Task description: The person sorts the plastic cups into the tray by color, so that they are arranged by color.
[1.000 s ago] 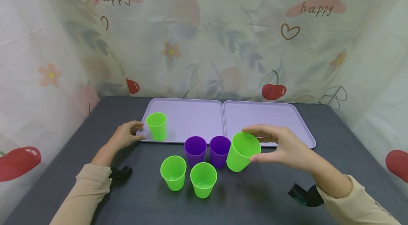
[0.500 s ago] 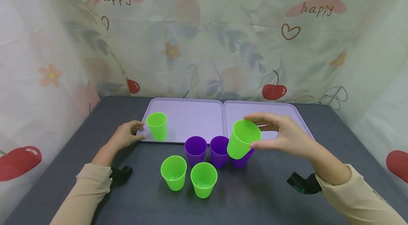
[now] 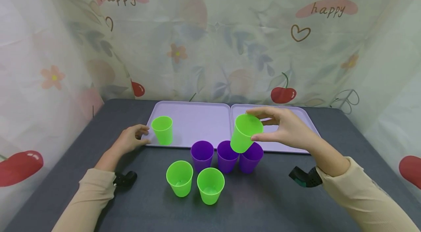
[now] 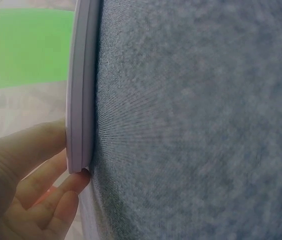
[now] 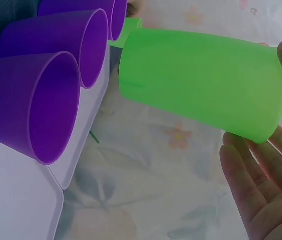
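In the head view my right hand [image 3: 286,128] grips a green plastic cup [image 3: 246,133] by its rim, thumb on the near side and fingers on the far side. The cup is tilted and raised, overlapping the right tray and the purple cups. The right wrist view shows this green cup [image 5: 201,82] between thumb and fingers. My left hand [image 3: 129,139] holds the front left corner of the left lilac tray [image 3: 197,122], thumb and fingertips at its edge [image 4: 81,90]. Another green cup [image 3: 162,130] stands on that tray near this hand.
Three purple cups [image 3: 202,155] stand in a row before the trays. Two green cups [image 3: 179,179] stand nearer on the dark table [image 3: 256,206]. The right lilac tray [image 3: 283,146] adjoins the left one. A patterned curtain [image 3: 213,42] closes off the back and sides.
My right hand has lifted the green cup up and away from me, then slightly left, uncovering the rightmost purple cup beneath it. The left hand has stayed in place.
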Demonstrator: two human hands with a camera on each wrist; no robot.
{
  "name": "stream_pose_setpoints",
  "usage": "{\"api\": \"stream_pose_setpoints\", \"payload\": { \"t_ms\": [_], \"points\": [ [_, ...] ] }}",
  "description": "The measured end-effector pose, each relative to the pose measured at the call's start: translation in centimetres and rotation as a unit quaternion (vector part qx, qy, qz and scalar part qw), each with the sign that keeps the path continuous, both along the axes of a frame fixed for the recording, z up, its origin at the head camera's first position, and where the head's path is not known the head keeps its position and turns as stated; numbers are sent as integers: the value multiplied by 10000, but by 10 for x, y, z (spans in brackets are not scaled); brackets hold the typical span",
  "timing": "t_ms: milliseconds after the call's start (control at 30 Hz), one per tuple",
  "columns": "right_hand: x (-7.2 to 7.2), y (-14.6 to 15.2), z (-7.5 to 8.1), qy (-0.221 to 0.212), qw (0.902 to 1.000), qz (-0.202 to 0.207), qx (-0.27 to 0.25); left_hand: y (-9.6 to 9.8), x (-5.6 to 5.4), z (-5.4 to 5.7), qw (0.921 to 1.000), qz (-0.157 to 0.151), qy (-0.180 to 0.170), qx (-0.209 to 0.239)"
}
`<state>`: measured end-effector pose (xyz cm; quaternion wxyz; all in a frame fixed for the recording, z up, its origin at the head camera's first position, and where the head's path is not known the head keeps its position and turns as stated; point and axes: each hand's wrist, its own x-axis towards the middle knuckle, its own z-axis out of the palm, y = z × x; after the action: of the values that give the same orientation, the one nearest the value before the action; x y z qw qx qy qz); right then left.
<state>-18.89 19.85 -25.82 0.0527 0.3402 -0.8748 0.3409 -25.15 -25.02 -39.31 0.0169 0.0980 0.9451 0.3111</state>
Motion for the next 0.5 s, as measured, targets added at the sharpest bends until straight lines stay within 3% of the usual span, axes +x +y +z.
{"api": "stream_pose_setpoints", "payload": {
  "t_ms": [300, 500],
  "points": [
    [-17, -14, 3, -161, 9999, 56, -16, 0, -1, -1, 10000, 22, -25, -5],
    [-30, -24, 0, -499, 9985, 99, -178, 0, -1, -1, 10000, 35, -20, -15]
  ]
}}
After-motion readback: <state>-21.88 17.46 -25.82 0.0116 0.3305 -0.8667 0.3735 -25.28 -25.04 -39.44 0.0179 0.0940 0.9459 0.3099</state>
